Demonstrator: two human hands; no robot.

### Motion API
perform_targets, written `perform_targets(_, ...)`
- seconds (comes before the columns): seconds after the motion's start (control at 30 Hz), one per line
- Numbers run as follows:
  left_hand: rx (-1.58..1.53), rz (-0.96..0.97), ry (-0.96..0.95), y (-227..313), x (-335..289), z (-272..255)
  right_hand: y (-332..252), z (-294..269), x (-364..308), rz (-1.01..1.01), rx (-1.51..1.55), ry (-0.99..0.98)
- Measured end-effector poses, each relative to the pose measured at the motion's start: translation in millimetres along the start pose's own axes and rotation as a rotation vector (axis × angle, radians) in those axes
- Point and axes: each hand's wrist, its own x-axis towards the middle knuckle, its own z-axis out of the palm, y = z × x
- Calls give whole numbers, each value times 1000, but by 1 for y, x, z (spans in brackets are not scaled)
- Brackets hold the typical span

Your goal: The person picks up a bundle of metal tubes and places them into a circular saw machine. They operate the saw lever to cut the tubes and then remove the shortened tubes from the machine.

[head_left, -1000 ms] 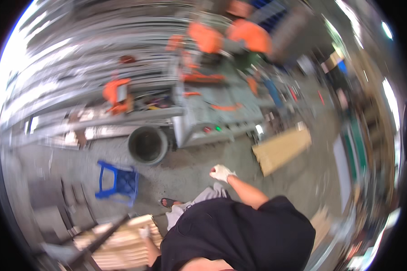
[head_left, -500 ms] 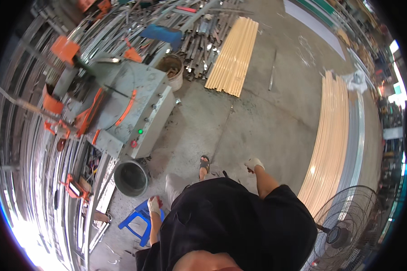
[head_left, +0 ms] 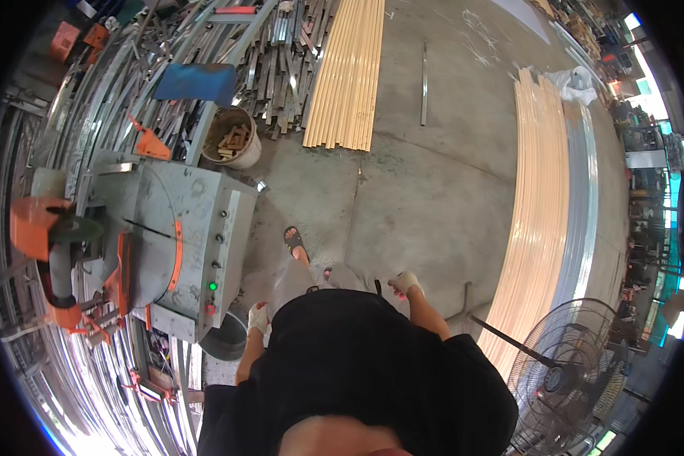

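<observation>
Turned from the saw, walking with both hands free.
Head view: since a second ago the view has swung; saw (head_left: pixel 159 251) now at nine o'clock beside gloved left hand (head_left: pixel 258 317). Right hand (head_left: pixel 405 284) hangs at one o'clock. Both loosely curled, holding nothing.

On your left stands a grey metal saw machine (head_left: pixel 178 251) with orange parts. You can see a round bucket (head_left: pixel 234 138) of wood bits behind it, near a blue stool (head_left: pixel 196 82). Long pale wooden strips (head_left: pixel 351 72) lie on the concrete floor (head_left: pixel 433 190). More strips (head_left: pixel 537 205) curve along your right, near a big fan (head_left: pixel 566 372).
</observation>
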Motion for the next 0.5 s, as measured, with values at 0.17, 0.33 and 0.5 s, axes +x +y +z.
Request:
perform_targets(0.17, 210, 26, -72, 103, 51, 0, -82, -70, 29, -71, 524, 126)
perform_targets(0.33, 14, 18, -108, 210, 85, 31, -178, -139, 97, -162, 1043, 36)
perform_targets(0.5, -38, 38, -1, 303, 74, 99, -267, -171, 264, -72, 1213, -141)
